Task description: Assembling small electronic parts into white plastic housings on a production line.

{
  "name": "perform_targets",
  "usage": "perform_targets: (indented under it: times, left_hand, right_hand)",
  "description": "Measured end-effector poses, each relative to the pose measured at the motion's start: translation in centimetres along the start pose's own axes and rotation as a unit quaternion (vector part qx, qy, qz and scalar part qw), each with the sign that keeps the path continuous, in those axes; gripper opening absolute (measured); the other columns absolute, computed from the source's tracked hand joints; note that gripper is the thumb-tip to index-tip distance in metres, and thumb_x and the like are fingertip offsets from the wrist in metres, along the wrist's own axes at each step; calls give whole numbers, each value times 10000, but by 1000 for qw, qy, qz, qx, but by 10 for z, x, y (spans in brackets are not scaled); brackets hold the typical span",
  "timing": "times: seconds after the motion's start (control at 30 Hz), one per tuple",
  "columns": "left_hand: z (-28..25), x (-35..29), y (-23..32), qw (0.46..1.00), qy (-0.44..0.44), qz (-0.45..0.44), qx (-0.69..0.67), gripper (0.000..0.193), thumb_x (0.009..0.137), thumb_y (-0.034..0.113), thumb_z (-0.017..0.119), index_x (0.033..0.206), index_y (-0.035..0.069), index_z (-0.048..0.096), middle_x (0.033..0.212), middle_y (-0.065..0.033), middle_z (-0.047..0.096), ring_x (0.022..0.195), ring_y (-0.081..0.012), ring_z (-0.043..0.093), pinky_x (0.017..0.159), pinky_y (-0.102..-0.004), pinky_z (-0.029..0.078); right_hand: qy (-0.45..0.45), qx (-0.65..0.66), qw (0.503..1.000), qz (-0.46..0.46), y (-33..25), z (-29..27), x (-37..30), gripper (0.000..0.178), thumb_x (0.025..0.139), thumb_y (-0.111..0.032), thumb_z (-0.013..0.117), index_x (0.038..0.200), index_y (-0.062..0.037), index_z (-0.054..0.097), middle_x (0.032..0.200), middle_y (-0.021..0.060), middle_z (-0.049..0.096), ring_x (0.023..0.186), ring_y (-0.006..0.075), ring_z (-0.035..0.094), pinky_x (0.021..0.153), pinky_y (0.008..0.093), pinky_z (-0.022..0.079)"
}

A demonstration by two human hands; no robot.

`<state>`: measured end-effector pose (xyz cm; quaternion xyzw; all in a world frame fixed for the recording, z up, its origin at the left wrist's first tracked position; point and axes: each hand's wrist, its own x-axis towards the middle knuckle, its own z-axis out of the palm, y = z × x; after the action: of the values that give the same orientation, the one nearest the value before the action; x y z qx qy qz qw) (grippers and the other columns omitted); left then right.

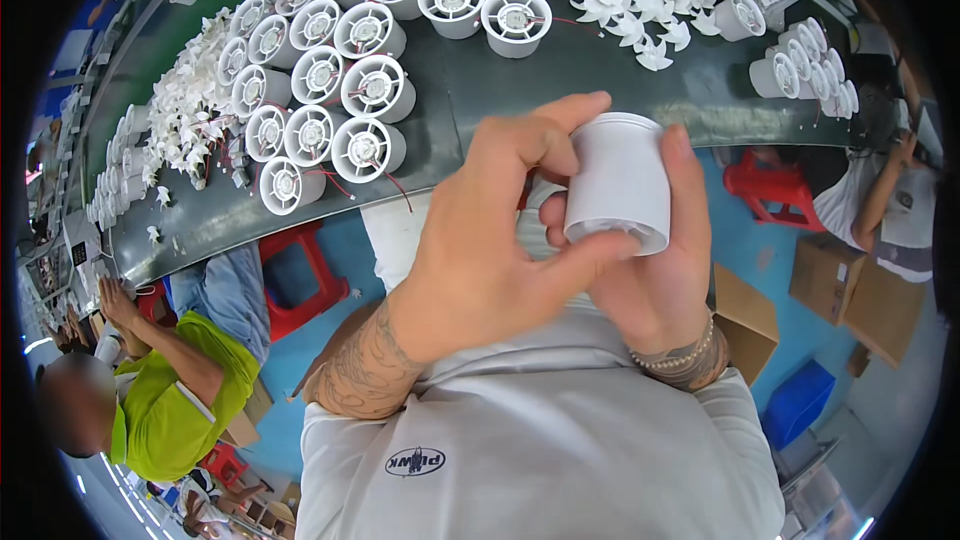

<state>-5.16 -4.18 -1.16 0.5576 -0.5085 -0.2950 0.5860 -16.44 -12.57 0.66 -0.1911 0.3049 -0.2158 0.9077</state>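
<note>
"What's being held?"
"A white cup point(618, 180). The left hand point(490, 240) spans it, thumb at its lower rim; the right hand point(660, 285) grips its right side."
"And beyond?"
"A dark table point(450, 80) with white housings point(372, 87) and blades point(640, 2) heaped left and right."
"Nearby?"
"A person in yellow-green point(190, 400) at left, near a red stool point(300, 285)."

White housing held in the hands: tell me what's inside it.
The housing shows a bit of a white part at its lower opening; its wall and the thumb of the left hand cover the rest inside.
</note>
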Motion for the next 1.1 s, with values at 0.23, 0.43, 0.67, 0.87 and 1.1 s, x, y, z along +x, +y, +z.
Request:
perform_targets:
  times: [0.23, 0.43, 0.67, 0.87, 1.1]
  left_hand:
    - [2, -2, 2, 997, 39, -55, -24, 700, 648, -24, 828, 1210, 10, 413, 1337, -228, 476, 1190, -253, 518, 968, -387, 453]
    - [0, 0, 3, 997, -15, -70, 25, 743, 647, 0, 831, 1307, -21, 490, 1360, -184, 478, 1241, -242, 493, 1025, -387, 418]
    - [6, 1, -14, 979, 10, -66, -192, 643, 709, 36, 817, 1272, -30, 514, 1395, -227, 435, 1222, -248, 501, 1019, -378, 423]
    - [10, 7, -12, 982, -2, -61, -178, 589, 730, 16, 797, 1252, -36, 529, 1386, -229, 444, 1214, -255, 503, 1019, -388, 422]
    - [5, 25, -1, 991, -74, -73, 80, 537, 693, -11, 752, 1204, -35, 590, 1304, -222, 543, 1105, -242, 610, 924, -336, 500]
  right_hand:
    - [30, -50, 998, -12, 8, -12, 8, 498, 962, -488, 453, 1107, -25, 561, 943, 110, 628, 810, 195, 636, 670, 326, 524]
    - [64, -13, 996, -67, 10, -14, 10, 281, 968, -336, 507, 959, -69, 594, 847, 35, 608, 750, 128, 594, 648, 281, 466]
    - [40, -51, 993, -101, 8, -15, 14, 246, 950, -306, 531, 887, -72, 578, 777, 18, 589, 693, 92, 571, 606, 254, 447]
    - [42, -69, 991, -103, -2, -14, 12, 236, 946, -283, 547, 886, -57, 582, 781, 25, 595, 684, 99, 580, 589, 259, 457]
    - [28, -59, 995, -79, -11, -35, 22, 238, 962, -249, 534, 908, -30, 608, 800, 40, 624, 690, 106, 596, 612, 257, 474]
